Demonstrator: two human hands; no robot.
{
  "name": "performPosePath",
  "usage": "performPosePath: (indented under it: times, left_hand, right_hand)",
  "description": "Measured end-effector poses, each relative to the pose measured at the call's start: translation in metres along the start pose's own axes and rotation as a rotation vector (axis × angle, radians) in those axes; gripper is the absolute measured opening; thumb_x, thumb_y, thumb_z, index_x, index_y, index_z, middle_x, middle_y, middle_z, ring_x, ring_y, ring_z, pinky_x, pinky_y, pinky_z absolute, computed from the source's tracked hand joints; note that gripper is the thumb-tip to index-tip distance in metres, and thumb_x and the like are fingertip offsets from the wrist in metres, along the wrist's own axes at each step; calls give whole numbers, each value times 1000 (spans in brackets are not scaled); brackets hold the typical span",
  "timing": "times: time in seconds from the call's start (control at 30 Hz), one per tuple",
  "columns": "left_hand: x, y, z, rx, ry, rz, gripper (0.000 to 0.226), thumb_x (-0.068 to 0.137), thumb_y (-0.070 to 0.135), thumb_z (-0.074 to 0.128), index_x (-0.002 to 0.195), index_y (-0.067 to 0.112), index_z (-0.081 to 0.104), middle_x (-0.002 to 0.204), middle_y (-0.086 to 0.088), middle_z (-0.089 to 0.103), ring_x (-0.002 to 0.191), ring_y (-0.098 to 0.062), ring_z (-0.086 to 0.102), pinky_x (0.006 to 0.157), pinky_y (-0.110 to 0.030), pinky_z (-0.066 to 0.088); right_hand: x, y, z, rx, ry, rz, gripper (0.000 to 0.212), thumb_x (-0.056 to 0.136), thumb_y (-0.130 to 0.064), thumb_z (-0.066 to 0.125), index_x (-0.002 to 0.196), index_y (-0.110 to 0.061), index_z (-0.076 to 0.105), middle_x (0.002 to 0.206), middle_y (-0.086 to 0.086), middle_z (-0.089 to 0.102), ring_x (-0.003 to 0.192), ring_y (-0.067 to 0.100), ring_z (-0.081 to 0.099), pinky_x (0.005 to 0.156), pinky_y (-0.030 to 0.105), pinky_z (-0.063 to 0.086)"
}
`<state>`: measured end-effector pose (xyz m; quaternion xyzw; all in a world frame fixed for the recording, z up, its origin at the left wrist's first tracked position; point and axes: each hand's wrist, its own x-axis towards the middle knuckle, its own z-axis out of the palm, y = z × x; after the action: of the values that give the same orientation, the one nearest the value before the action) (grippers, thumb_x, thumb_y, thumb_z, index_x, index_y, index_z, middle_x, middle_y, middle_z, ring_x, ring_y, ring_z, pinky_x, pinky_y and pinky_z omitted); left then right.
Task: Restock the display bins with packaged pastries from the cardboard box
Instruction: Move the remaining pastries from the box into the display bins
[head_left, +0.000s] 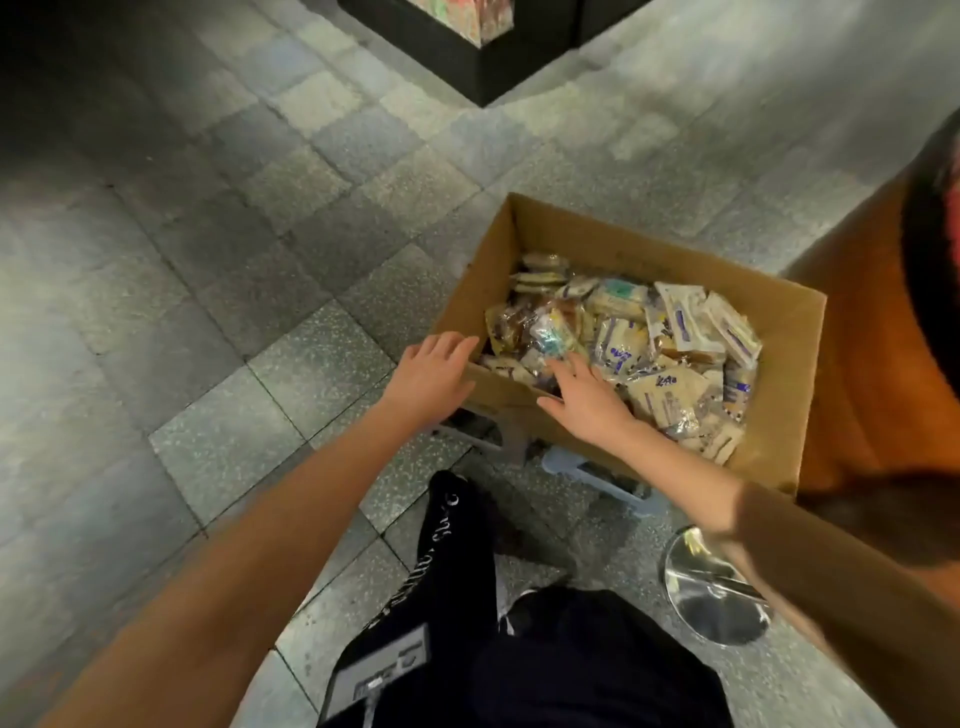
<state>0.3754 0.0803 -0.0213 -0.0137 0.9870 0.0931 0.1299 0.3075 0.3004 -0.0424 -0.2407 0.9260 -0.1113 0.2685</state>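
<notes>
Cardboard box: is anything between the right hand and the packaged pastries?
Nothing visible. The cardboard box is open-topped, and the right hand lies over the packaged pastries past the near rim. The left hand rests on the box's near corner.

Grey speckled tile floor — pale blue plastic stand just below my right hand, shiny round metal base under right forearm, black plinth far beyond that hand.

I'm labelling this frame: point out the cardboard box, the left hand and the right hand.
cardboard box (649, 244), head view, inner far wall.
left hand (434, 376), head view, back of hand.
right hand (587, 400), head view, back of hand.
</notes>
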Motion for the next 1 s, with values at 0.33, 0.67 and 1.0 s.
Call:
performPosePath:
  times: [0.33,0.67,1.0]
  left_hand:
    - [159,-35,-4,120,-194,341,57,98,25,49,150,20,27,150,-6,33,138,-28,31,111,-48,32]
    - [255,-21,45,295,-256,639,60,97,16,47,152,20,24,155,-10,26,143,-29,22,112,-45,27]
    - [312,-16,133,268,-257,666,73,86,8,60,152,17,28,155,-14,29,146,-33,20,117,-51,18]
  right_hand:
    - [66,31,-3,188,36,311,62,101,-37,47,154,-16,20,160,14,15,145,35,24,115,46,29]
    - [131,92,-9,193,121,379,59,100,-22,50,153,-12,26,159,16,21,144,38,24,116,47,25]
    - [225,160,1,70,106,161,59,92,-5,52,148,-12,35,154,19,29,143,39,23,117,51,25]
